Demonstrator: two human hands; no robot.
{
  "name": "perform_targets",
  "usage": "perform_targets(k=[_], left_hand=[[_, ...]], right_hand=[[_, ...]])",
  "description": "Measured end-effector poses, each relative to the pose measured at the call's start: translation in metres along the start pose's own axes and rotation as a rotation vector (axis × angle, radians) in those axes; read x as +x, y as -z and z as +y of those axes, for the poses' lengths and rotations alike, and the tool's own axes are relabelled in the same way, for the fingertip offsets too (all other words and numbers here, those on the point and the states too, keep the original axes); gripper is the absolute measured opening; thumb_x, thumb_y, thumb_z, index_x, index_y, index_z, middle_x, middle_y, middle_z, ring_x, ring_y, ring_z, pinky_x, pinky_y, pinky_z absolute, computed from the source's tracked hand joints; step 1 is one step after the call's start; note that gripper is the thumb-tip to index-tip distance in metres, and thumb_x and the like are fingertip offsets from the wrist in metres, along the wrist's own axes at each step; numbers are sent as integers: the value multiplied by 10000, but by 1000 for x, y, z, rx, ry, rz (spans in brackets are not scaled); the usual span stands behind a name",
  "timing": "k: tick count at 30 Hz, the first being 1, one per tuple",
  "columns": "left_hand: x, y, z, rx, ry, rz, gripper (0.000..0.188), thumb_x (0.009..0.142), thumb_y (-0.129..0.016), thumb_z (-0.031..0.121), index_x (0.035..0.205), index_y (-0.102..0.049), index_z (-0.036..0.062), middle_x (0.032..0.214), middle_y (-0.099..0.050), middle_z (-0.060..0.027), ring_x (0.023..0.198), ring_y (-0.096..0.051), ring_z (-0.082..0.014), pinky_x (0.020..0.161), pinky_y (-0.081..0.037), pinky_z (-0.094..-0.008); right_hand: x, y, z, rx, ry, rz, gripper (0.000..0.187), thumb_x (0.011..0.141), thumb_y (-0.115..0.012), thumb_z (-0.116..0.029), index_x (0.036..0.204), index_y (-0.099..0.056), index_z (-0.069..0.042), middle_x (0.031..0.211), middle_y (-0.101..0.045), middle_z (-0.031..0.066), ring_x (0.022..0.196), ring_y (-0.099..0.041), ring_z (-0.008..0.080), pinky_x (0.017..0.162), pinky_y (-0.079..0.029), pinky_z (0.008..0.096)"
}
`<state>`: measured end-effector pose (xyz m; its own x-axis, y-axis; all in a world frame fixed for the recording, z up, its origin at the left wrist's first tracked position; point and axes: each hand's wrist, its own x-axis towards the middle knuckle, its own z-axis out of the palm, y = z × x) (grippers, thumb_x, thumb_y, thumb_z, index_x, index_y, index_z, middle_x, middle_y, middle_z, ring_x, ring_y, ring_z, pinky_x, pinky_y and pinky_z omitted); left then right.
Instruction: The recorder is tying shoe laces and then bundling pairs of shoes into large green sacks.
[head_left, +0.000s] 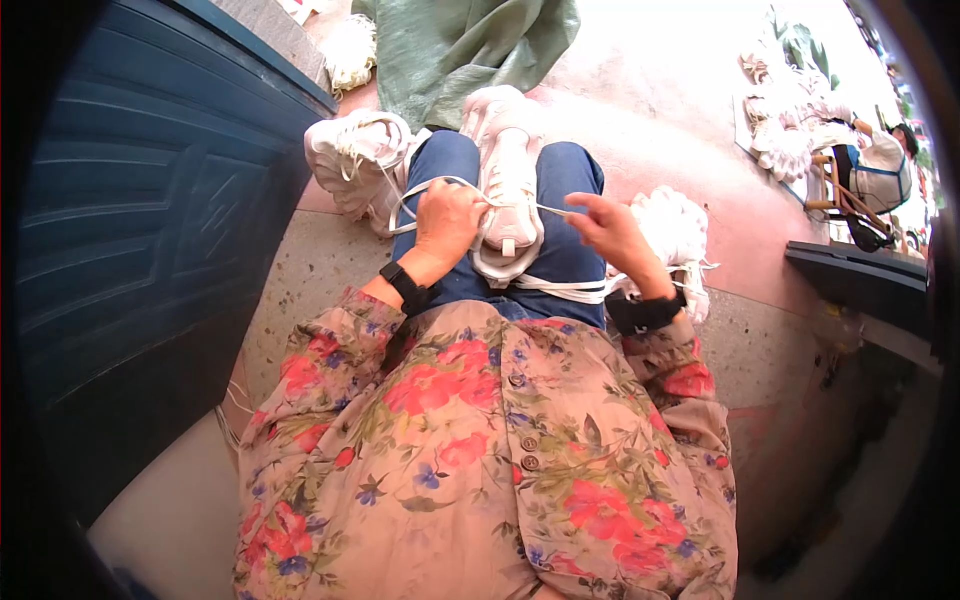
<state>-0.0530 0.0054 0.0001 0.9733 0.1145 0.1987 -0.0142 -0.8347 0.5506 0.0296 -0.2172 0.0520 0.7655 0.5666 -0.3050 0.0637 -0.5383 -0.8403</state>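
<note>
A white sneaker [508, 178] rests on my lap between my thighs, its tongue and opening turned toward me. My left hand [448, 222] is closed beside the sneaker's upper, pinching a white shoelace [553, 210], part of which loops out over my left thigh. To the right, my right hand [610, 236] grips the lace between thumb and finger, and the stretch between the sneaker and this hand looks taut. More white laces [565, 290] lie across my right thigh. Another pale shoe [495, 108] shows just beyond the one on my lap.
Bunches of white shoes stand by my left knee [360, 160] and right leg [672, 235]. Dark blue panelling [170, 200] rises at left. A green sheet [460, 50] lies ahead. Far right are piled shoes [785, 130], a seated person [880, 170] and a dark low ledge [860, 270].
</note>
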Motion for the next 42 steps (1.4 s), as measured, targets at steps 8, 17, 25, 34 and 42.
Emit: perform_targets(k=[8, 17, 25, 34, 42], left_hand=[[-19, 15, 22, 244, 2, -24, 248, 734, -590, 245, 842, -574, 22, 702, -556, -104, 737, -489, -289, 647, -391, -414], [-10, 15, 11, 116, -82, 32, 89, 745, -518, 114, 760, -563, 39, 777, -566, -86, 769, -488, -288, 699, -418, -376], [13, 29, -4, 337, -347, -143, 64, 679, -545, 79, 741, -561, 75, 681, -538, -35, 778, -483, -225, 657, -395, -344], [-4, 33, -3, 318, -328, -151, 50, 676, -504, 60, 633, -491, 80, 597, -518, -71, 670, -483, -241, 611, -371, -358], [7, 20, 2, -135, -88, -153, 103, 761, -488, 25, 853, -530, 9, 746, -550, -143, 746, -518, -309, 676, -415, -377]], right_hand=[[-68, 117, 19, 879, 126, 536, 290, 891, -455, -178, 1099, -445, 24, 591, -391, -34, 476, -373, 67, 606, -433, 255], [-75, 125, 17, 1044, 421, 670, 221, 868, -464, -84, 1058, -509, 20, 1074, -552, 146, 1016, -528, 190, 930, -400, 326], [-21, -10, 17, -322, 516, 346, 21, 733, -547, -26, 750, -555, -34, 791, -556, 120, 787, -530, 297, 695, -426, 358], [5, -43, 22, -364, 327, 214, 101, 814, -448, -95, 843, -511, -21, 758, -547, 165, 723, -544, 344, 626, -432, 425], [22, -49, 10, -271, 350, 300, 148, 778, -519, -147, 858, -465, -35, 813, -545, 161, 752, -544, 345, 638, -431, 413]])
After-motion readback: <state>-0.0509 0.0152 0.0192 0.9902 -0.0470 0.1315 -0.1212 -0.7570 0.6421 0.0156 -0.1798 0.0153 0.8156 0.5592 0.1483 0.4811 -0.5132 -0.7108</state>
